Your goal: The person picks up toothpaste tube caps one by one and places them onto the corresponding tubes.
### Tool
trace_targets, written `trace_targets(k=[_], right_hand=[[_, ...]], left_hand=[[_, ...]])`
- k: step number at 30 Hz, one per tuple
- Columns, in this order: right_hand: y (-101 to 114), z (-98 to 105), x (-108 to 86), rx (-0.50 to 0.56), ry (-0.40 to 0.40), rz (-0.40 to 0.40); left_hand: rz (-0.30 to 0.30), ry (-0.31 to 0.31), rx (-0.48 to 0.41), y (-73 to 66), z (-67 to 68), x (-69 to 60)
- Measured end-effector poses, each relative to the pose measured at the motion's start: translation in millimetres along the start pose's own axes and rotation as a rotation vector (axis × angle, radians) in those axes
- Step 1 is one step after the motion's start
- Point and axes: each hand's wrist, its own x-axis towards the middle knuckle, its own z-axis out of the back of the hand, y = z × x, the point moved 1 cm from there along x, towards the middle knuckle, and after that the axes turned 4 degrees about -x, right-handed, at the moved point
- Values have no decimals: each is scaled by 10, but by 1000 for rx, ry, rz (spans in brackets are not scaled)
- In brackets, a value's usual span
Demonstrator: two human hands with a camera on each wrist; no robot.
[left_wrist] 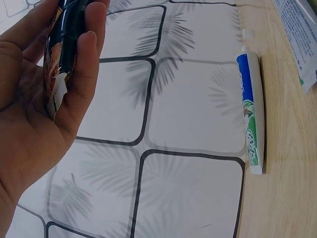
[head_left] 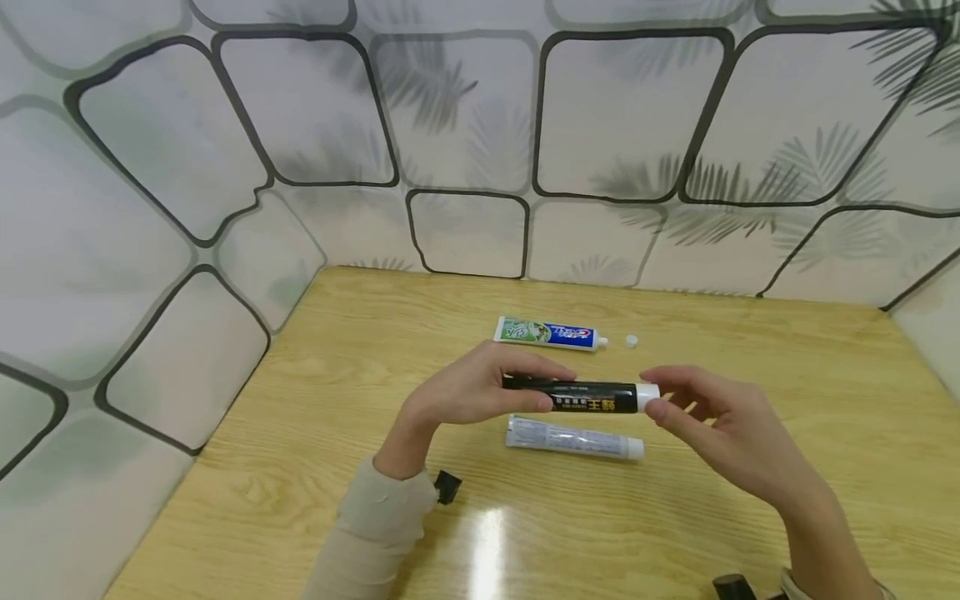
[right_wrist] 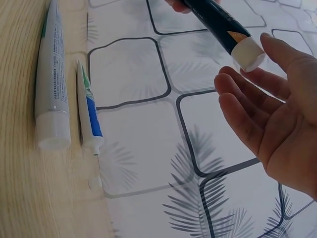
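A black toothpaste tube (head_left: 600,397) with yellow lettering lies level above the table in my left hand (head_left: 468,387). The thumb and fingers of that hand grip it near its flat end, which shows crimped against the palm in the left wrist view. At the other end is a white cap (head_left: 647,397). My right hand (head_left: 731,425) has its thumb and forefinger on either side of this cap, pinching lightly at its edge; its other fingers are loosely bent. Below the black tube, a white toothpaste tube (head_left: 570,437) with its cap on lies on the table.
Farther back on the wooden table (head_left: 300,417) lies a blue and green toothpaste tube (head_left: 547,332), its nozzle bare. A small white loose cap (head_left: 632,341) sits to its right. Patterned walls (head_left: 465,233) border the table at the back and left.
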Motion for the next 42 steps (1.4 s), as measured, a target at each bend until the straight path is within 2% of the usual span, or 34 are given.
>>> trace_targets(k=[8,11,18,21,23,26,28,31,34,38,42], right_hand=[[54,-33,28,24,7,120],[57,-45,35,19,-8,136],[12,-19,31,20,-40,171],[-17,-17,30,33,-66,176],[-35,-16,29,45,-90,175],[-59,-12,17,58,-150,149],[-67,-4,3,81,-193,120],[-72,3,-9,144,-265,97],[-78,7,1,208,-314,109],[-95,5,25,279,-347,120],[-104,1,51,409,-380,152]], left_hand=[[4,9,-57,23,14,-29],[4,39,-70,34,27,-37],[-24,112,-34,57,71,-57],[-27,112,-77,68,102,-88],[-15,86,-109,69,122,-107],[-10,9,-138,54,137,-108],[-15,-65,-167,46,143,-103],[-32,-189,-260,31,149,-86],[-47,-283,-341,20,153,-75],[-46,-321,-489,7,133,-67],[-46,-358,-643,-27,83,-45]])
